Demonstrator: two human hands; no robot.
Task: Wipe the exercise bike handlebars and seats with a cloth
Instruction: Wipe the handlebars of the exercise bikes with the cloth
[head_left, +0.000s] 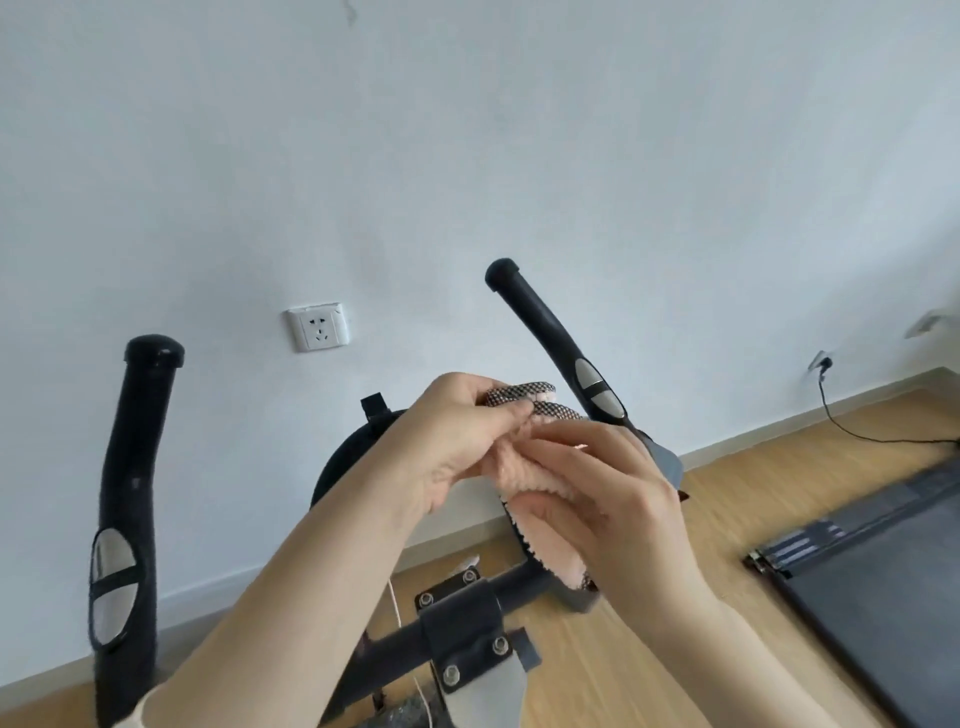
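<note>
Head view, one frame: both hands meet at mid-picture, above the centre of the exercise bike. Left hand (457, 441): fingers curled, thumb and fingertips pinching the folded, black-and-white checked edge of the cloth (550, 545). Right hand (613, 499): fingers bent round the pink fleecy face of the same cloth, gripping it from the right. The cloth is held in the air between the two hands and hangs down below the right palm. It lies between the two handlebars and in front of the lower end of the right handlebar (545, 332); whether it touches that bar cannot be told. Left handlebar (130, 467): black, upright, well apart from both hands, with a silver sensor plate (111, 587) on its lower part. The right handlebar slants up to the left and bears a like plate (597, 387) just beside the cloth's checked edge. Below the forearms, a bolted clamp (462, 639) holds the black crossbar. Background: pale wall with a white socket (318, 326), wooden floor (649, 613), a dark mat (883, 597) at right, and a black cable (857, 431) running down from a wall plug.
</note>
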